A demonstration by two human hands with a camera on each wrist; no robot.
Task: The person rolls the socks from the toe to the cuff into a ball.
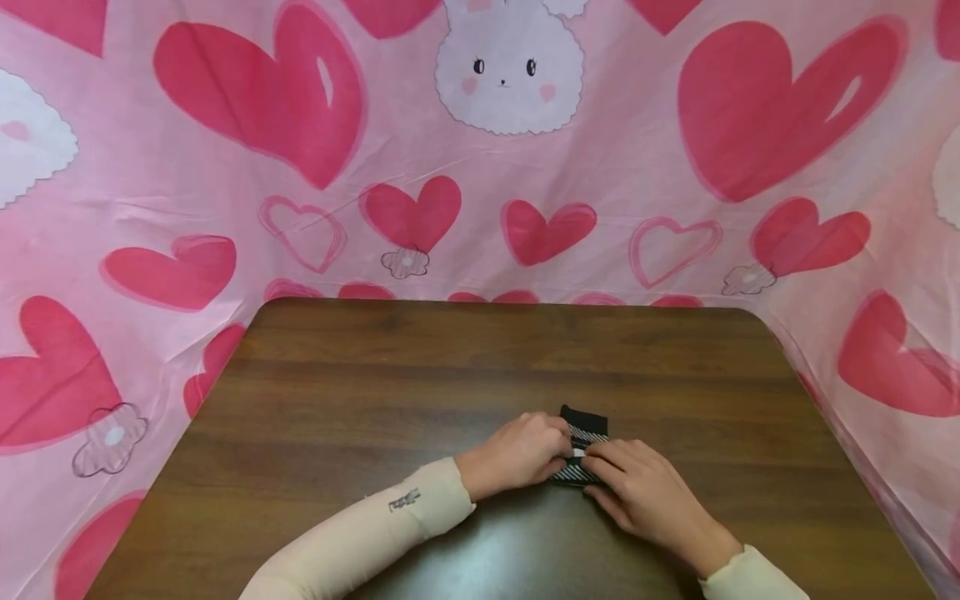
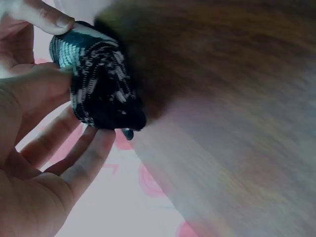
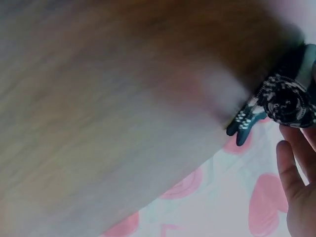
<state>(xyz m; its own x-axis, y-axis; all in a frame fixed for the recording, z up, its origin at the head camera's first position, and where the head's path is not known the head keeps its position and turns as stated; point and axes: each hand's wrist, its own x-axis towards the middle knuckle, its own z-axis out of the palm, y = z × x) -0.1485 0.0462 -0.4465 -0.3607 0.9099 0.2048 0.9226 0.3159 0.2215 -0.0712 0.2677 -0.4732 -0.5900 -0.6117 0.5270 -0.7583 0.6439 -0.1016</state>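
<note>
A pair of black knit socks [image 1: 587, 420] with a white pattern lies partly rolled on the table, a flat black end pointing away from me. In the right wrist view the socks [image 3: 286, 103] show a spiral roll with two loose ends sticking out. My left hand [image 1: 521, 450] pinches the left side of the roll between thumb and fingers. On the other side my right hand [image 1: 648, 487] grips it with curled fingers. The left wrist view shows fingers of both hands around the socks [image 2: 101, 81]. Some of the roll is hidden under the fingers.
The brown wooden table [image 1: 360, 375] has rounded far corners. A pink cloth [image 1: 480, 167] printed with hearts and white animal faces hangs behind it and along both sides.
</note>
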